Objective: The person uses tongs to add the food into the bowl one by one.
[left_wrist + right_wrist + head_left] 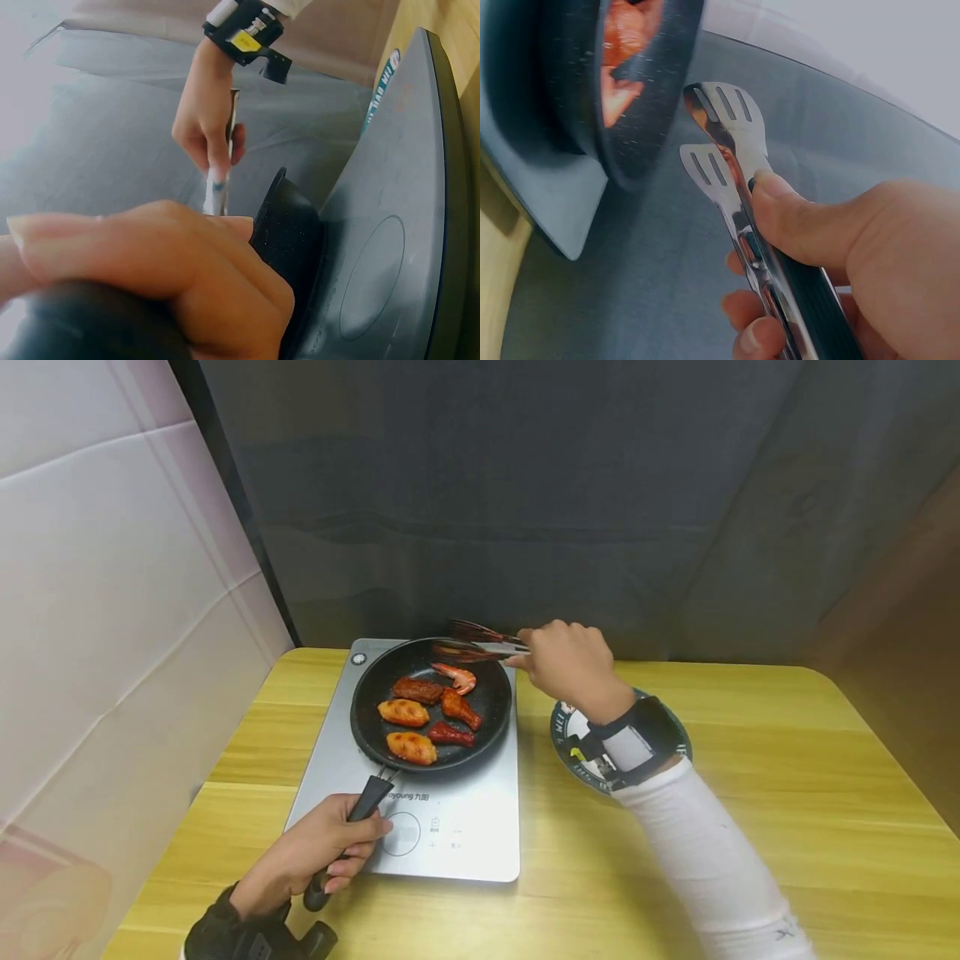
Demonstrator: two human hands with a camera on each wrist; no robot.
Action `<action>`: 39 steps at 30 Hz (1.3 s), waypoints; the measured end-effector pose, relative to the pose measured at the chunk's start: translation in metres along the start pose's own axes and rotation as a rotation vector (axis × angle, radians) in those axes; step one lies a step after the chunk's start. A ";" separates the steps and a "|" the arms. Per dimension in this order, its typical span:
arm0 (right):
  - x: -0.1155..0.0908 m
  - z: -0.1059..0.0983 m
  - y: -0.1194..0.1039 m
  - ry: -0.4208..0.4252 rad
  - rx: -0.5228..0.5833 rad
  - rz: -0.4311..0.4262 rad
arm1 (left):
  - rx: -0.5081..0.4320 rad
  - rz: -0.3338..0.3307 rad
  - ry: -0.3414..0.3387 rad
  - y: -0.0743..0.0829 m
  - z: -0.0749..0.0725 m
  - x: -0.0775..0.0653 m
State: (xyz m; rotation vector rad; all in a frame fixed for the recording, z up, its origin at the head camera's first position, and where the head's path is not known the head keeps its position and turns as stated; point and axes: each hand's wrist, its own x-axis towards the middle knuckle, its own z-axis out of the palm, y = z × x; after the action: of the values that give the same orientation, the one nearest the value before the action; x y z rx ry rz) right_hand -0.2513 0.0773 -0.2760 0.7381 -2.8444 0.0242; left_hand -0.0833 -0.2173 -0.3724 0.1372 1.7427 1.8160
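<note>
My left hand [337,843] grips the black handle [370,799] of a frying pan [491,718]. In the pan lie a shrimp [459,679], a brown piece of meat [417,690], two drumsticks [452,734] and two golden wing pieces [405,712]. My right hand [573,664] holds metal tongs [739,135] above the pan's far right rim. Their slotted tips stand slightly apart with nothing between them in the right wrist view. Fingers of the left hand [172,262] fill the front of the left wrist view.
Under the pan is a silver induction cooktop [480,835] on a wooden table [787,793]. A dark-rimmed plate [678,731] stands to the right, partly hidden by the right wrist. A grey curtain [525,510] hangs behind, and a pale panel [112,610] borders the left.
</note>
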 end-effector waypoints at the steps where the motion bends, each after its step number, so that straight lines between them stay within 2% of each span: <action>1: -0.002 -0.002 0.002 0.013 0.010 0.006 | 0.001 0.000 0.001 0.000 0.000 0.000; 14: -0.032 -0.004 0.022 0.060 0.086 0.076 | 0.014 0.001 0.007 0.002 -0.001 -0.002; 24: -0.064 0.007 0.034 0.136 0.133 0.037 | 0.010 0.000 0.000 0.001 0.000 -0.001; 31: -0.090 0.017 0.045 0.099 0.149 0.110 | 0.017 -0.004 0.006 0.003 0.000 -0.001; 39: -0.119 0.033 0.061 0.121 0.225 0.176 | 0.018 -0.012 0.017 0.002 0.000 -0.001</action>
State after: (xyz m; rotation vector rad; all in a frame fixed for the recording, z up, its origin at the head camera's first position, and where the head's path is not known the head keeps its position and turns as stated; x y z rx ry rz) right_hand -0.1854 0.1853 -0.3295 0.5035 -2.8090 0.4061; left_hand -0.0832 -0.2173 -0.3699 0.1190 1.7679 1.7986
